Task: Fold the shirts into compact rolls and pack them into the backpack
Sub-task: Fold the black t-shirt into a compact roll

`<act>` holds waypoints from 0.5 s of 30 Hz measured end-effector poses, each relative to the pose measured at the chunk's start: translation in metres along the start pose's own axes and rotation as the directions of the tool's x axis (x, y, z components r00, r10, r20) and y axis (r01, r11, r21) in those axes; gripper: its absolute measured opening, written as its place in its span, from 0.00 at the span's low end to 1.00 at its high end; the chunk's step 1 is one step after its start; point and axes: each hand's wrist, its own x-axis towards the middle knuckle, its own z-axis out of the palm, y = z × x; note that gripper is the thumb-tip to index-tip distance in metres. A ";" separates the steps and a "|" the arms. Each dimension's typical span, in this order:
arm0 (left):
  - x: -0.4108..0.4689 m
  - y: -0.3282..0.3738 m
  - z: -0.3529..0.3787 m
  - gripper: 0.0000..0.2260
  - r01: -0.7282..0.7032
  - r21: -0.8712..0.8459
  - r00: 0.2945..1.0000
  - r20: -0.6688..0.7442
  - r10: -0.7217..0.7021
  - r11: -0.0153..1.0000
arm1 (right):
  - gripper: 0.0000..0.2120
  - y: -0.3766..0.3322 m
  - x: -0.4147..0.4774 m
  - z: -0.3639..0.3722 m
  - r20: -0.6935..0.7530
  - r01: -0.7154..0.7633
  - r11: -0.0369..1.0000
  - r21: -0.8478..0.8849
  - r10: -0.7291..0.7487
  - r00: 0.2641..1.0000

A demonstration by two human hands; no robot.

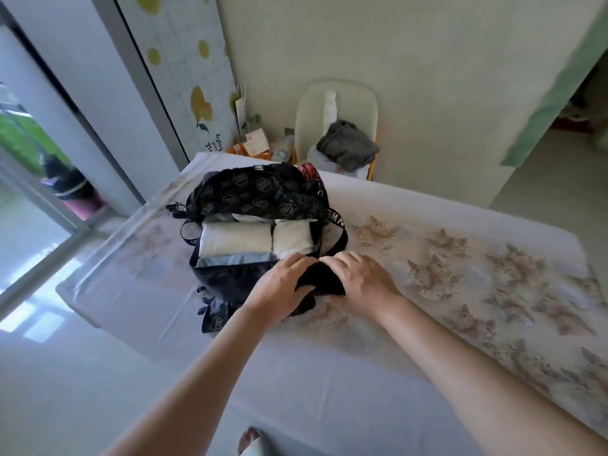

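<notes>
Nearest item: a pale slipper on a foot (251,444) at the lower edge, on a light floor. Next, two bare forearms reaching forward over the counter (329,373), which is covered by a white cloth printed with beige-brown floral sprigs on its right half. Left grip (283,284) and right grip (358,278): both closed over one item, fingers curled down across its top, knuckles nearly meeting. Item held: a black rolled fabric shirt (324,281), lying between the two grips and partly hidden under them, its lower end touching the cloth. It sits just at the near right rim of the black backpack with a pale hexagon-logo print (230,278), not inside it. The backpack lies open on the counter, flap thrown back toward the far side. Contents, packed side by side: a long white fabric roll (235,240), a shorter white fabric roll (292,238) to its right, and a light blue fabric roll (227,260) along the near wall. Beyond the counter: a cream moulded chair (335,93) against the wall, carrying a crumpled grey garment (348,146). Far left: a white panel with yellow lemon prints (200,106) beside a glass door.
</notes>
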 end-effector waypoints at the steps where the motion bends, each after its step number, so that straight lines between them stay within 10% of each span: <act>1: 0.002 -0.017 -0.012 0.21 0.001 -0.007 1.000 -0.018 -0.001 1.000 | 0.28 -0.010 0.020 -0.001 -0.025 0.007 0.999 -0.037 -0.008 1.000; 10: 0.016 -0.156 -0.091 0.27 0.192 -0.180 0.966 -0.136 -0.218 0.965 | 0.22 -0.088 0.159 -0.012 -0.003 -0.235 0.969 0.080 0.236 0.972; 15: 0.015 -0.224 -0.110 0.22 0.277 -0.139 0.900 -0.310 -0.308 0.951 | 0.24 -0.117 0.208 0.017 0.244 -0.578 0.615 0.536 0.542 0.804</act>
